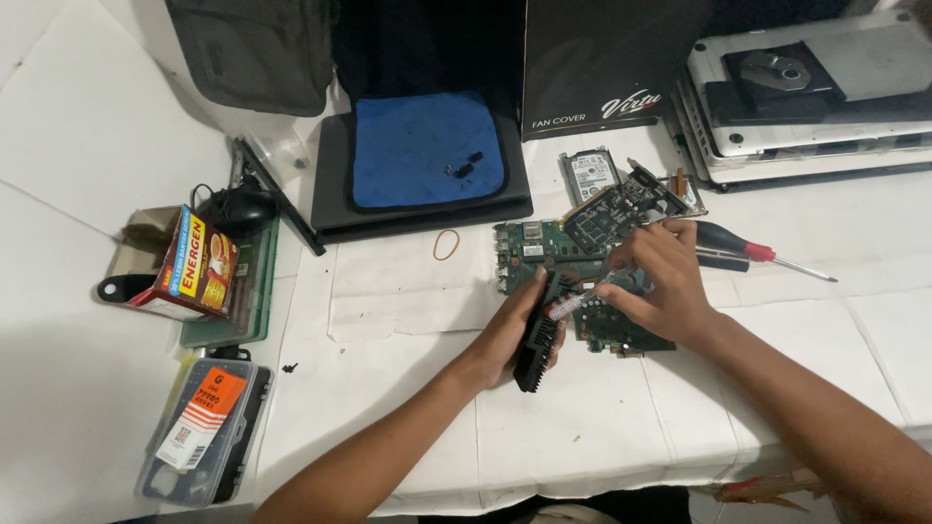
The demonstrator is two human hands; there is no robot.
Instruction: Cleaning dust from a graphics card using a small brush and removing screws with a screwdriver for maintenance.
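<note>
White paper covers the table [602, 437], and well off to the left of both hands lie a clear plastic parts case [204, 432] with an orange label, a red and yellow carton [189, 264] resting on a green tray [254, 291], and a black computer mouse [238, 209] beyond it. Farther up from the left hand sits a blue cloth [422, 146] spread on a dark closed laptop [330, 184], with a rubber band [447, 244] lying loose on the paper between them.

The left hand [515, 335] is curled around a black finned fan housing [539, 335], thumb on top and fingers wrapped beneath, holding it tilted up on edge off the table. Just beside it, the right hand [655, 286] is pinched closed on a small pale part [568, 306] that touches the housing; I cannot tell exactly what it is. Beneath and behind both hands lies a green motherboard [529, 247], flat on the paper.

Past the right hand's fingertips a smaller circuit board [607, 212] leans against a hard drive [589, 173]. Right of that hand lies a red-and-black screwdriver [752, 252], and farther up a stack of opened laptops [806, 87].
</note>
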